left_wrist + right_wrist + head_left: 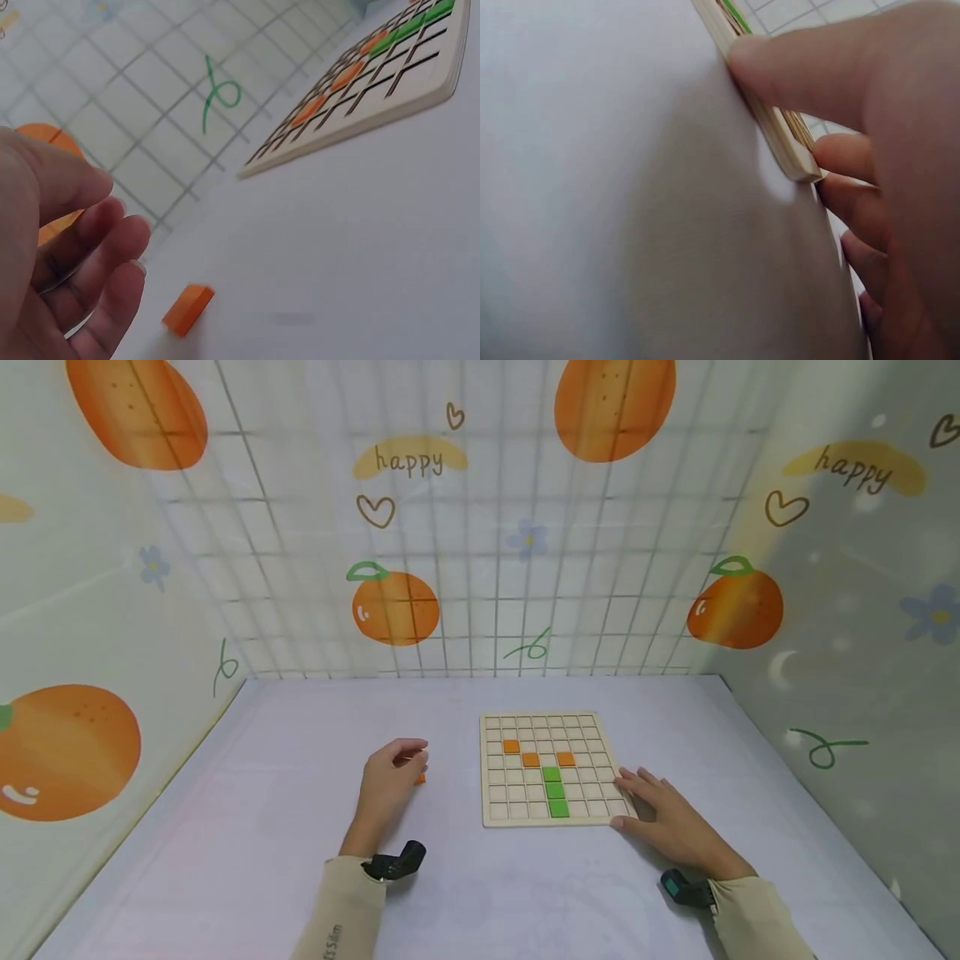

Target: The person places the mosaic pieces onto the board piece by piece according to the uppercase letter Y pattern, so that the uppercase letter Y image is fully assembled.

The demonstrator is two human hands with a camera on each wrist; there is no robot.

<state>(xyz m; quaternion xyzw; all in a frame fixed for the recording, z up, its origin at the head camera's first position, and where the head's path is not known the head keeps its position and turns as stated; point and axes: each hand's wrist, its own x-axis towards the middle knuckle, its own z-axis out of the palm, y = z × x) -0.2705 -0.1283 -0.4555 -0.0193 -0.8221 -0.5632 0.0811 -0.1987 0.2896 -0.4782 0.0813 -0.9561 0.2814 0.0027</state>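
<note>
A square wooden grid board (513,792) lies flat on the table, with several orange tiles (531,760) and green tiles (555,791) in its cells. To its left, my left hand (392,779) is over the table with loosely bent fingers, thumb close to the index fingertip; no tile shows between them. Close by these fingers, a loose orange tile (188,309) lies on the table, partly covered by the hand in the head view. My right hand (667,818) rests at the board's near right corner. Its thumb (780,71) touches the near edge, and the other fingers lie along the right side.
A white table surface (247,827) surrounds the board. Behind and at both sides stand curtain walls (315,593) printed with oranges, and a wire grid shows at the back. Each wrist carries a small black camera (397,860).
</note>
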